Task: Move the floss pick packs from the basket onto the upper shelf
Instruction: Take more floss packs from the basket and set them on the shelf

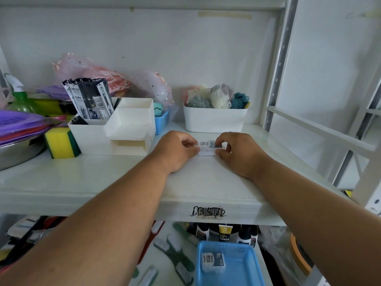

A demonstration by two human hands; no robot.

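Both my hands rest on the white upper shelf (pixel 103 178), fingers pinched on a small clear floss pick pack (pixel 207 148) that lies on the shelf between them. My left hand (pixel 175 151) grips its left end and my right hand (pixel 239 152) its right end. The pack is partly hidden by my fingers. Below, on the lower shelf, a blue mesh basket (pixel 239 271) holds one more floss pick pack (pixel 213 262) at its left side.
A white desk organizer (pixel 115 135) with black pen packs stands left of my hands, with a yellow-green sponge (pixel 61 143) beside it. A white tub (pixel 214 120) of bath puffs sits behind. Brushes (pixel 175 259) lie beside the basket; bottles (pixel 224 234) stand behind it.
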